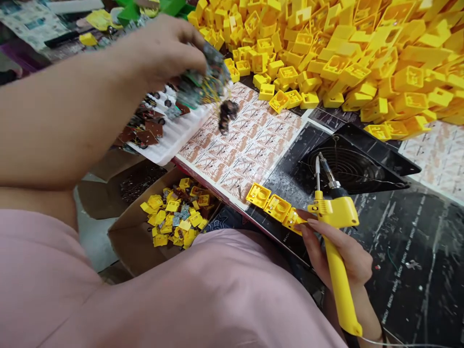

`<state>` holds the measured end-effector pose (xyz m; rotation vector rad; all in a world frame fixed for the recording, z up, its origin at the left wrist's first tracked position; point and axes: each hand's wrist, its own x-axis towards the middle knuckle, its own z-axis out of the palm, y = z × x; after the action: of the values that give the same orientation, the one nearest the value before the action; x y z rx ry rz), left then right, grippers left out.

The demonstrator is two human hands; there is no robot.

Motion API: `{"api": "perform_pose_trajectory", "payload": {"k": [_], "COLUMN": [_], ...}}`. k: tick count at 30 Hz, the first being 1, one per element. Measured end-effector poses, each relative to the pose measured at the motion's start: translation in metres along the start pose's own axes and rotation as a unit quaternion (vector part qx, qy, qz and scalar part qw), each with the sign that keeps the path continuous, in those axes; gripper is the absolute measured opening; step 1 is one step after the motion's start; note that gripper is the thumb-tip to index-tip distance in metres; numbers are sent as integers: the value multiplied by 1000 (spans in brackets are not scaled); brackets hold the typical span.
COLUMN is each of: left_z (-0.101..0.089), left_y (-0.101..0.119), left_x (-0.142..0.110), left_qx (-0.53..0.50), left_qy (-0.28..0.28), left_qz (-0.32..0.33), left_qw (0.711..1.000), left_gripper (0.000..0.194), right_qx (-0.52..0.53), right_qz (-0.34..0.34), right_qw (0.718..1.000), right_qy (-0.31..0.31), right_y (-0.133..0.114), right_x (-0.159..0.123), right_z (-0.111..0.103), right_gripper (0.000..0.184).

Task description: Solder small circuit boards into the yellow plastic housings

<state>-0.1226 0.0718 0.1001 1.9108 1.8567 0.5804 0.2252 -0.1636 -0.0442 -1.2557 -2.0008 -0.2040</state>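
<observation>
My right hand (335, 253) is closed round the handle of a yellow soldering gun (337, 217), whose metal tip points up over a black fan grille (348, 169). Just left of it a row of three yellow plastic housings (276, 207) lies on the black bench edge. My left hand (163, 48) is raised at the upper left, fingers pinched on a bunch of small circuit boards with wires (206, 79), blurred by motion. A dark wire cluster (226, 115) hangs below that bunch, above the patterned sheet (246, 140).
A huge heap of yellow plastic housings (344, 53) fills the back right. A white tray (174, 133) with brown boards sits under my left hand. A cardboard box (174, 217) of yellow parts stands below the table edge. My pink-clothed lap fills the foreground.
</observation>
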Motion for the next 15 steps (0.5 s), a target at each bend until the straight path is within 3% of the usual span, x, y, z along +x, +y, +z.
{"api": "perform_pose_trajectory", "payload": {"k": [1, 3, 5, 7, 10, 12, 15], "left_z": [18, 51, 76, 93, 100, 95, 80], "left_y": [6, 9, 0, -15, -38, -50, -59], "left_x": [-1, -6, -16, -32, -54, -60, -57], "left_qx": [-94, -161, -136, -23, 183, 240, 249], "left_qy": [-17, -68, -114, -136, -104, -66, -36], "left_qz": [-33, -70, -63, 32, 207, 216, 156], "left_qw": [995, 982, 982, 990, 955, 944, 955], "left_gripper": [62, 59, 57, 54, 50, 48, 51], "right_qx": [-2, 10, 35, 52, 77, 99, 121], "right_qz": [3, 5, 5, 11, 22, 26, 33], "right_qw": [1000, 1000, 999, 998, 995, 993, 989], "right_qy": [-8, -7, -15, -34, -55, -66, -82], "right_y": [-1, -3, -4, -5, -5, -5, -5], "right_x": [1, 2, 4, 4, 3, 2, 4], "right_z": [0, 1, 1, 1, 2, 5, 11], "right_gripper": [28, 32, 34, 37, 43, 44, 46]}}
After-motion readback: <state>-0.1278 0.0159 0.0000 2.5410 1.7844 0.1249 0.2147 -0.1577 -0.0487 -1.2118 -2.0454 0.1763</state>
